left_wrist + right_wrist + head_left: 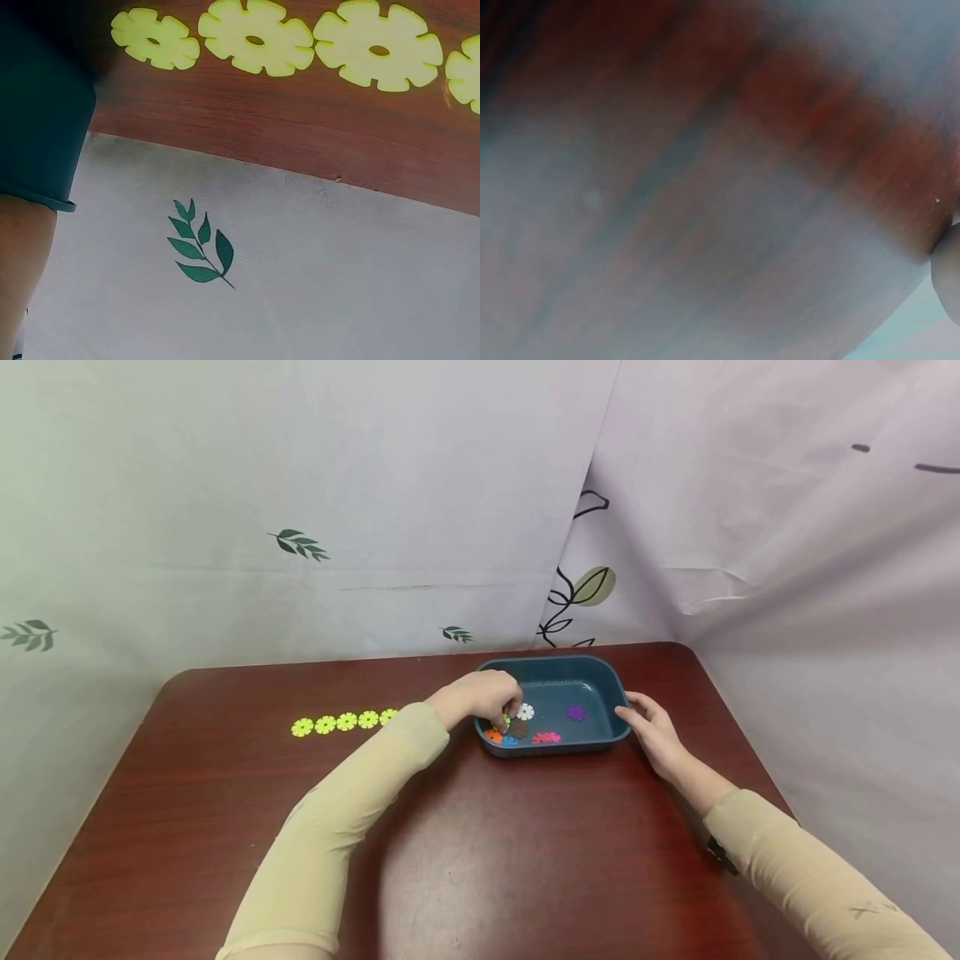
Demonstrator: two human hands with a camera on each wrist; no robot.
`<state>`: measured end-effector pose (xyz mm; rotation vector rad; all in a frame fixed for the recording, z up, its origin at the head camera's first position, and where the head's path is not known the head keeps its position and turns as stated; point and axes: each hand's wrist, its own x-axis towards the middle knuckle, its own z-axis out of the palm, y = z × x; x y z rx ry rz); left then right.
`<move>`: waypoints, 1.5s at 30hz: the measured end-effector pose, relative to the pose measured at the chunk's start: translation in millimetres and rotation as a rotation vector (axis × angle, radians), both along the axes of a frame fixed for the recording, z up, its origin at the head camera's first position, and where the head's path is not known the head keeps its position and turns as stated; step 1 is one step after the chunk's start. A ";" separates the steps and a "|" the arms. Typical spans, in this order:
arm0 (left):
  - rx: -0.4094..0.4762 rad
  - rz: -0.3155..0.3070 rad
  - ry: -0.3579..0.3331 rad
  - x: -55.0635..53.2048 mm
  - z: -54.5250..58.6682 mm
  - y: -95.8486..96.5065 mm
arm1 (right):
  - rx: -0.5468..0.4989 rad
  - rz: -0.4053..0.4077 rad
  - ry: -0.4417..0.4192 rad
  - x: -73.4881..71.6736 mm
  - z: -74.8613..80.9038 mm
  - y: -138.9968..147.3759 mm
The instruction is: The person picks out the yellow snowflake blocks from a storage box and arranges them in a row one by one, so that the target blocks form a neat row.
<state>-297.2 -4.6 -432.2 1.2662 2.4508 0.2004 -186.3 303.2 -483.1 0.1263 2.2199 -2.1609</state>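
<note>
A dark teal plastic bin [551, 747] holds several flower-shaped notched discs, among them a white disc [526, 712], a purple disc [576, 713], a brown disc [518, 729] and an orange disc [492, 736]. My left hand [491, 695] reaches over the bin's left wall, its curled fingertips pinching a yellow-green flower disc [506, 720] low inside. At the right end, my right hand [654, 733] grips the bin's rim, thumb over the edge and fingers outside. Left of the bin, several yellow-green discs [347, 721] lie flat in a row, partly hidden by the left sleeve.
The bin stands on a reddish-brown wooden table [480, 860], near its far edge. Pale cloth [375, 527] with leaf prints hangs behind and at both sides. In the right wrist view the scene is mostly a blur, with a fingertip [949, 274] at the right edge.
</note>
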 end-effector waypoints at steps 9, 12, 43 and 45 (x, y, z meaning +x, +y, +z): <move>0.071 -0.013 0.008 1.2 1.0 -2.6 | -0.006 -0.002 -0.004 0.2 0.6 -0.2; 0.122 -0.009 0.020 -1.1 -2.5 -3.8 | -0.008 -0.001 -0.005 -0.1 0.8 -0.6; 0.810 0.304 -0.176 7.5 -0.7 -39.0 | 0.001 0.002 0.009 -1.5 0.4 -0.8; 0.864 0.354 -0.216 9.7 0.7 -43.7 | 0.000 0.002 0.011 -1.7 0.2 -1.2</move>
